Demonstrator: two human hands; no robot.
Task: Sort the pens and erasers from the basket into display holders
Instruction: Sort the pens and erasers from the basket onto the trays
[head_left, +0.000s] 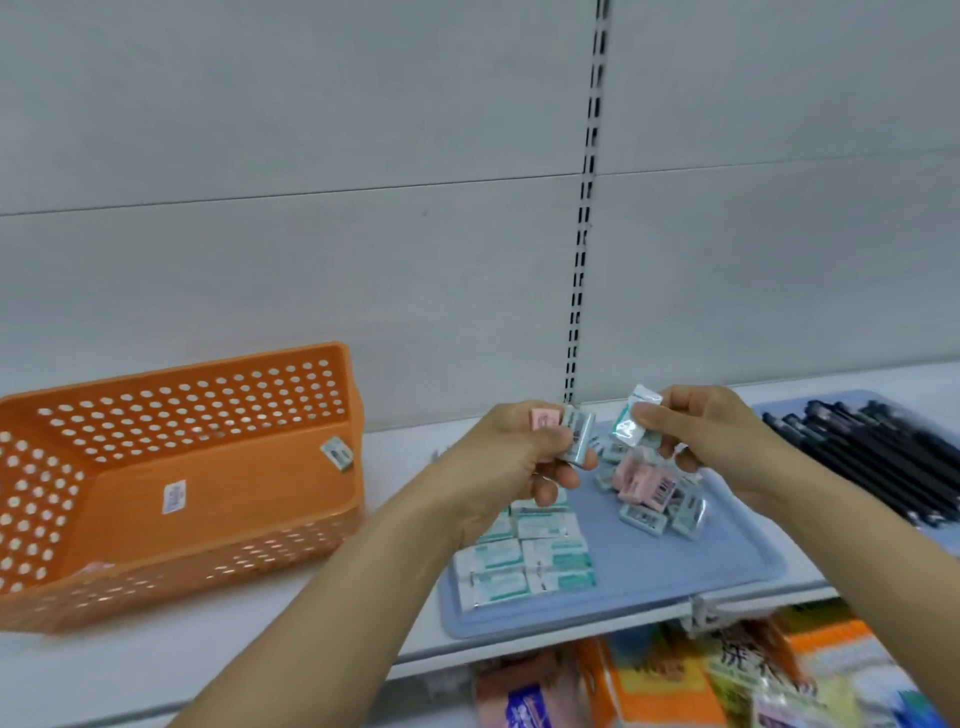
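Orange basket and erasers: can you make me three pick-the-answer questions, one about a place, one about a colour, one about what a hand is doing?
1. Where do the black pens lie?
A in the basket
B on the right tray
C on the floor

2. What colour is the basket?
A orange
B green
C white

3. What is the right hand doing?
A resting flat
B holding a pen
C pinching a wrapped eraser

Answers: 1 B, they pile up at the right edge. 2 A, its holed walls are orange. 3 C, its fingers grip the packet.
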